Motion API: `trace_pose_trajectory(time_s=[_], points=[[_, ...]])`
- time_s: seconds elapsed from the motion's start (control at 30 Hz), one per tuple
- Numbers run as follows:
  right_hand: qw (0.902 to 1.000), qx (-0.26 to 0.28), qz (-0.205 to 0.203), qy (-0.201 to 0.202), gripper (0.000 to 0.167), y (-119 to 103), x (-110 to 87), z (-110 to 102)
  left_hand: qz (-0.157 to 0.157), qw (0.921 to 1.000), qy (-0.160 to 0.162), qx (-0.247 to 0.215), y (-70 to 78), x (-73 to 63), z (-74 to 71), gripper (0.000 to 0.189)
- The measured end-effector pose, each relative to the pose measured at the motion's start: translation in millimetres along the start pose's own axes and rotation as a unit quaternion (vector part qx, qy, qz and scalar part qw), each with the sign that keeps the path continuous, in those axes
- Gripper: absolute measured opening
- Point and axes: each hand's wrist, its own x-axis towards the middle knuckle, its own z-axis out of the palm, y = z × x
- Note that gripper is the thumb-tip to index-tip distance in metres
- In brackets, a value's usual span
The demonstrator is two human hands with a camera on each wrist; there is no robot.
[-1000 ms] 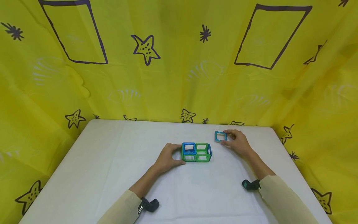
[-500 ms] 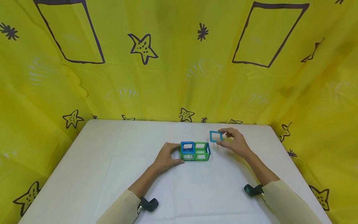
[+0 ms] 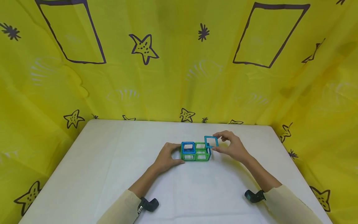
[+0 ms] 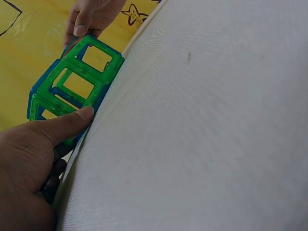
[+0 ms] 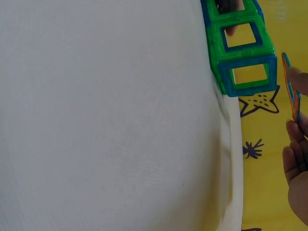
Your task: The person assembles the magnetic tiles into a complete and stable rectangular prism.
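Observation:
A block of two joined cubes made of green and blue magnetic tiles (image 3: 195,154) rests on the table. My left hand (image 3: 164,159) holds its left end between thumb and fingers; in the left wrist view the thumb presses a green frame (image 4: 84,69). Over the right cube, whose top looks uncovered, my right hand (image 3: 234,148) pinches a blue square magnetic tile (image 3: 211,136) by its right side. Seen edge-on in the right wrist view, that tile (image 5: 291,91) shows an orange edge and stands apart from the block (image 5: 245,57).
A white cloth covers the table (image 3: 112,155). Yellow curtain (image 3: 167,87) with drawn stars and shells closes off the back and both sides. Black wrist cameras (image 3: 150,205) sit at both sleeves.
My right hand has carried the blue magnetic tile leftward, from beside the block to over its right cube. The left hand keeps its hold, and the block stays in place.

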Motion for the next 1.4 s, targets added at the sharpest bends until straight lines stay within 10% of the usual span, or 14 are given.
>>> trace_pose_trajectory(time_s=[1.4], points=[[0.9978, 0.012, -0.051, -0.04, 0.049, -9.3, 1.6, 25.8, 0.007, 0.9999, 0.004, 0.009, 1.7, -0.5, 0.2, 0.071]])
